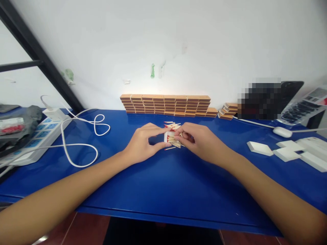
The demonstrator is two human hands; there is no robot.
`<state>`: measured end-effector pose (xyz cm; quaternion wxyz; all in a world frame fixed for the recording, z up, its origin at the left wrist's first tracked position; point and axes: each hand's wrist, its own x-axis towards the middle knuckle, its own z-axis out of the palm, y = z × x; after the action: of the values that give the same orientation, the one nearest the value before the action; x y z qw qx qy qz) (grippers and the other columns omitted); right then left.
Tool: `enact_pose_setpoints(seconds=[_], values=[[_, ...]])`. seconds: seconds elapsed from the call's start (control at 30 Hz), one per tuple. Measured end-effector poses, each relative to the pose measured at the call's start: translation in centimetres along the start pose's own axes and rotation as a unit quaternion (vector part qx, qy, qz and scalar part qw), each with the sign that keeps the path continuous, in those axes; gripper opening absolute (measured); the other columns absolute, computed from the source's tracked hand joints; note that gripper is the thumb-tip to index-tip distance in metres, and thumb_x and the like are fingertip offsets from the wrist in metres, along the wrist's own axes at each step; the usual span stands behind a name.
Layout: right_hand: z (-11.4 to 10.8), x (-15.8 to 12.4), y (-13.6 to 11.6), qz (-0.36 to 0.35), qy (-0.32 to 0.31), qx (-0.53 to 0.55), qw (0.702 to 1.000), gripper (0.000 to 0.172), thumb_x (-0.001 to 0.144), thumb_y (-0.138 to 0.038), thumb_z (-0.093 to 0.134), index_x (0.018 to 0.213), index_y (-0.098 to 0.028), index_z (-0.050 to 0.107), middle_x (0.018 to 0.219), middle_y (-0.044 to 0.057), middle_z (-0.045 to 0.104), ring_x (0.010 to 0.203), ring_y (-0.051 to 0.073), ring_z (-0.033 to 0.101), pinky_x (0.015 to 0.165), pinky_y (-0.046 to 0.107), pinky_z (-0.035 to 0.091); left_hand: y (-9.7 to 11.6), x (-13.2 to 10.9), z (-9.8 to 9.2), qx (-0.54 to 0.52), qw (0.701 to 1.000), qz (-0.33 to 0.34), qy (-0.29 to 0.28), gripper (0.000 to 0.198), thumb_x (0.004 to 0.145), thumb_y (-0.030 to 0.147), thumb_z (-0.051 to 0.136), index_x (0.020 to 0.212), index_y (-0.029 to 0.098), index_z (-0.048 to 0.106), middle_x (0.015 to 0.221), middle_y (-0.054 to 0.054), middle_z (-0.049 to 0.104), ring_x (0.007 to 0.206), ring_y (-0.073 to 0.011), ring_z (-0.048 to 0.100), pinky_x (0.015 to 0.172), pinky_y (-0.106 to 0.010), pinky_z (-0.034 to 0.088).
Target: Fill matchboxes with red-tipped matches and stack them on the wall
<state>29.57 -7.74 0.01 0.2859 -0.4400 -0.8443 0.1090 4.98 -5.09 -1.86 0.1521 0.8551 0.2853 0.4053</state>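
Observation:
A small white matchbox tray (166,136) lies on the blue table with red-tipped matches (174,140) in it. My left hand (143,143) steadies the tray from the left, thumb at its near side and index finger at its far side. My right hand (200,137) is closed in a pinch over the tray's right part, with matches at its fingertips; how many is hidden by the fingers. More loose matches (171,124) lie in a heap just beyond the tray. One single match (170,148) rests on the table by my left thumb.
Stacked matchboxes (166,105) form a low wall at the back, with a smaller, uneven stack (228,110) to its right. White empty trays (286,154) lie at the right. On the left are a power strip (35,139) and looping white cables (66,153).

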Motion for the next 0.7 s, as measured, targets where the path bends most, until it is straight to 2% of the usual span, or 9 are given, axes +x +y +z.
enact_pose_setpoints(seconds=[0.23, 0.33, 0.4, 0.53, 0.7], values=[[0.16, -0.05, 0.04, 0.001, 0.036, 0.016, 0.999, 0.013, 0.102, -0.031, 0.061, 0.097, -0.022, 0.068, 0.078, 0.0, 0.059, 0.065, 0.014, 0.049, 0.063, 0.029, 0.039, 0.38, 0.09, 0.02, -0.02, 0.999, -0.028, -0.003, 0.042, 0.088, 0.035, 0.086, 0.128, 0.027, 0.078, 0.116, -0.007, 0.081, 0.096, -0.0221, 0.073, 0.081, -0.035, 0.061], [-0.16, 0.0, -0.03, 0.01, 0.047, 0.004, 0.999, 0.014, 0.102, -0.03, 0.059, 0.094, -0.021, 0.067, 0.077, 0.001, 0.058, 0.066, 0.015, 0.05, 0.064, 0.03, 0.038, 0.38, 0.23, -0.05, -0.01, 0.998, -0.064, 0.025, 0.04, 0.088, 0.038, 0.086, 0.125, 0.026, 0.079, 0.116, -0.006, 0.081, 0.095, -0.0212, 0.073, 0.081, -0.034, 0.061], [-0.35, 0.0, -0.08, 0.015, 0.016, -0.011, 1.0, 0.016, 0.1, -0.03, 0.06, 0.088, -0.021, 0.066, 0.075, 0.001, 0.058, 0.067, 0.015, 0.05, 0.064, 0.03, 0.037, 0.28, 0.3, -0.13, 0.009, 0.996, -0.08, 0.049, 0.04, 0.087, 0.039, 0.087, 0.124, 0.025, 0.079, 0.113, -0.006, 0.081, 0.096, -0.0217, 0.072, 0.082, -0.035, 0.062], [-0.17, -0.2, -0.04, 0.021, -0.104, -0.027, 0.994, 0.017, 0.097, -0.027, 0.061, 0.082, -0.021, 0.065, 0.076, 0.001, 0.062, 0.069, 0.016, 0.053, 0.065, 0.03, 0.036, 0.06, 0.34, -0.13, 0.028, 0.993, -0.093, 0.066, 0.039, 0.087, 0.037, 0.086, 0.123, 0.024, 0.079, 0.109, -0.006, 0.081, 0.095, -0.0216, 0.072, 0.083, -0.036, 0.062], [0.3, -0.43, 0.14, 0.026, -0.127, -0.015, 0.991, 0.011, 0.097, -0.024, 0.06, 0.089, -0.022, 0.067, 0.075, 0.001, 0.062, 0.068, 0.016, 0.053, 0.065, 0.03, 0.036, 0.09, 0.3, 0.05, 0.033, 0.995, -0.075, 0.06, 0.041, 0.086, 0.035, 0.087, 0.126, 0.026, 0.078, 0.107, -0.005, 0.081, 0.094, -0.0211, 0.071, 0.082, -0.034, 0.061]])
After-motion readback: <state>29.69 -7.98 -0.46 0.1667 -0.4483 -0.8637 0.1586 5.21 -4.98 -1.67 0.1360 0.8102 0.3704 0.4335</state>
